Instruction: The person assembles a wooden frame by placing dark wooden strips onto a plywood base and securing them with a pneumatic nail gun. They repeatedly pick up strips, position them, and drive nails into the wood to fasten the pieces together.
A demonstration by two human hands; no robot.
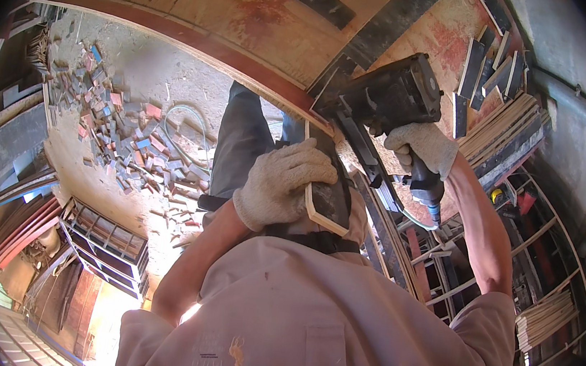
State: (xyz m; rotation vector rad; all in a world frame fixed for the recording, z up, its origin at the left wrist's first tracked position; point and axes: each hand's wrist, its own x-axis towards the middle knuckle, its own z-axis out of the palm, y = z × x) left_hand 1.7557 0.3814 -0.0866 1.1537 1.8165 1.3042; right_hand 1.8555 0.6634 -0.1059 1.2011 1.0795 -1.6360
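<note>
1. Risk: left hand (284,182) (gloved) lies flat on the plywood offcut (328,194), fingers clenched over its edge, just beside the nail gun (389,96); a slip could catch them.
2. Right hand (423,149) is wrapped tight around the gun's grip; if the offcut shifts, the fastener may miss.
3. Offcut: small, dark-faced, pale-edged, pressed against the red-edged panel (204,14) at the person's waist.
4. Scrap pile (125,135) on the floor could trip someone.
</note>
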